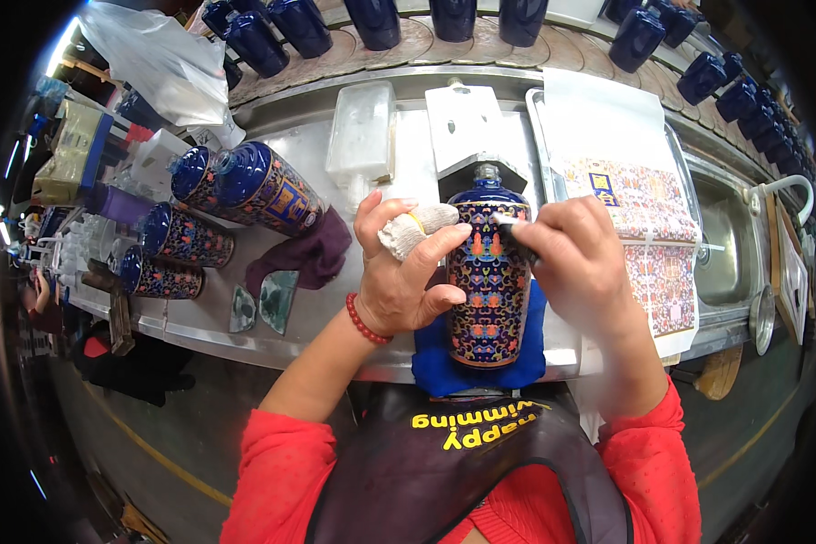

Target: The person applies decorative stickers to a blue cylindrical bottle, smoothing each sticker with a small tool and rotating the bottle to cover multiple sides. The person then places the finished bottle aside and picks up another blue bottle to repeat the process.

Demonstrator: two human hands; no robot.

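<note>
A dark blue bottle [488,299] covered in a colourful floral pattern lies in front of me, its clear neck pointing away. Under its near end is a blue cloth [432,363]. My left hand [394,286], a red bead bracelet at its wrist, rests fingertips against the bottle's left side, fingers apart. One of its fingers wears a whitish fabric cover [412,230] with a yellow band. My right hand [582,256] is closed on a small dark-handled tool with a pale tip [508,220], which meets the bottle's upper right side. Its exact kind is unclear.
Left of me stand or lean several patterned bottles [286,195], beside a purple cloth [322,249] and green flat pieces [278,299]. Printed pattern sheets [657,281] lie right, before a sink [733,254]. A clear container [361,131] and plain blue bottles [372,23] stand farther back.
</note>
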